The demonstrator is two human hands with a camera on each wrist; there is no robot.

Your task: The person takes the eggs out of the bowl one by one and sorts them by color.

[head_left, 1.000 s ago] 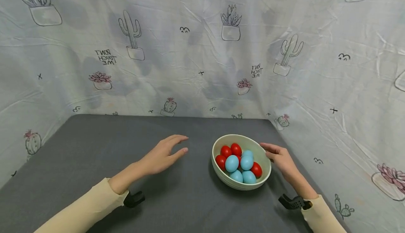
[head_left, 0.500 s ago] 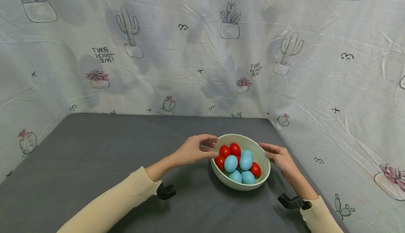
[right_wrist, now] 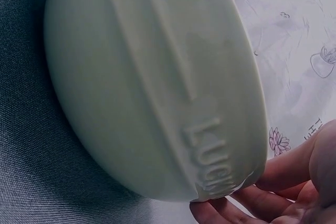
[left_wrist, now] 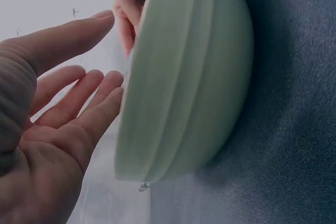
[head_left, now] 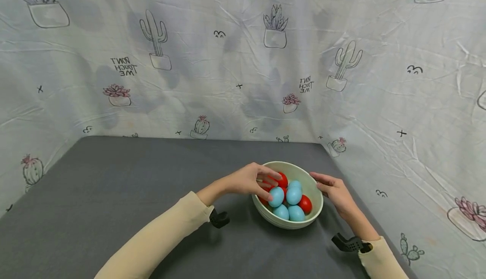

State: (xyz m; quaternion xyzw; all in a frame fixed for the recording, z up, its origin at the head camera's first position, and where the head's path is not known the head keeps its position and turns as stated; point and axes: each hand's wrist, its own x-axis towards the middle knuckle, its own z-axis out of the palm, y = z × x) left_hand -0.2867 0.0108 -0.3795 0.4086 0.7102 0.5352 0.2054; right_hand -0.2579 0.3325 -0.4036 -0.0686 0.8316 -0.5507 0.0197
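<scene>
Holds the left grip [head_left: 251, 181] with thumb and fingers apart beside a blue egg [head_left: 276, 197], without certain contact, in the pale green bowl [head_left: 313, 191] on the tabletop [head_left: 133, 186], and rests the right grip [head_left: 337, 191], loosely extended, against the bowl's right side, probably to stop it shifting.

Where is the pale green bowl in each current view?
Head: the pale green bowl sits right of centre, in the lower half.
Left wrist: side-on, from the top edge down past the middle.
Right wrist: side-on and large, left and centre, cut off by the top edge.
Shared landmark: the grey surface that it rests on.
</scene>
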